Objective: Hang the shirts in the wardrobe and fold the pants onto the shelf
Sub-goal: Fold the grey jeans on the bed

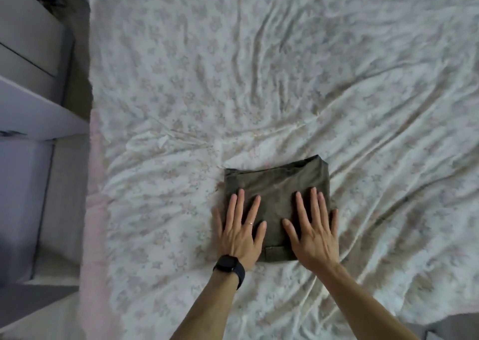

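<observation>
My 2 hands, left hand [239, 232] and right hand [315, 232], press flat with fingers spread on the folded olive pants [278, 184], probably soft and light, lying on the floral bedsheet [285, 67]; I'd lift by both side edges.

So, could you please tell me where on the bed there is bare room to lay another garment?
The sheet is bare beyond the folded pants and to their right. A narrower strip lies between them and the grey furniture. It is crowded only at the pants, where the left hand and right hand press flat.
</observation>
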Available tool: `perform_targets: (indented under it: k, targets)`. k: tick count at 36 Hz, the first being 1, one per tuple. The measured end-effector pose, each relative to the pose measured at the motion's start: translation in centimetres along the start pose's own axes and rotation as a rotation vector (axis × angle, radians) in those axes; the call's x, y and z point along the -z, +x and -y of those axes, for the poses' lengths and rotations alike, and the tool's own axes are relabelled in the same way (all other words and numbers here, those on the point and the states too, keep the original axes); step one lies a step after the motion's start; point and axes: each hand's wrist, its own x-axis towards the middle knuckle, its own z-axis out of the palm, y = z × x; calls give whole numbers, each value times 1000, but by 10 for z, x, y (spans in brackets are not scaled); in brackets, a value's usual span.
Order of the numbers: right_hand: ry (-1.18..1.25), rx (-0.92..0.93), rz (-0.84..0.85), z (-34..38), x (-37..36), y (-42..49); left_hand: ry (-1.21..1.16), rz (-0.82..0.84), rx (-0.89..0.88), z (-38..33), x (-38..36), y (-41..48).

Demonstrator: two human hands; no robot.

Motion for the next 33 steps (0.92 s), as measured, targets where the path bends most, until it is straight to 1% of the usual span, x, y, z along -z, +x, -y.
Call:
perform_targets:
  k: [2,4,5,7,8,10,13,15,17,20,22,25,30,33]
  targets:
    - [76,-115,-7,-3,9,0,-139,-87,133,-4,11,0]
    - [168,-210,22,-9,20,1,-303,-176,264,-4,21,1]
    - [206,-234,37,-13,25,3,-435,-149,360,-1,26,5]
    - [288,-287,72,-20,35,13,-739,-36,602,7,33,18]
    - [340,-331,99,-23,40,20,-848,30,704,13,35,24]
    - [413,-426,174,-28,49,35,-926,155,814,24,42,37]
    - [447,-505,302,-36,58,53,-929,303,860,41,49,50]
    - [456,-504,356,-36,60,60,-929,395,839,48,55,55]
    - [462,-474,392,-34,60,63,-969,434,802,49,63,57]
    - [472,-435,411,-34,60,64,-1046,417,767,45,74,55]
    - [486,-399,395,-39,63,63,-1114,370,750,39,80,49]
    - [515,-343,366,-46,67,56,-1218,343,725,26,84,35]
    - [570,-313,348,-56,79,48,-1342,320,777,3,91,25]
    - [596,-318,300,-70,94,48,-1407,376,799,-15,91,22]
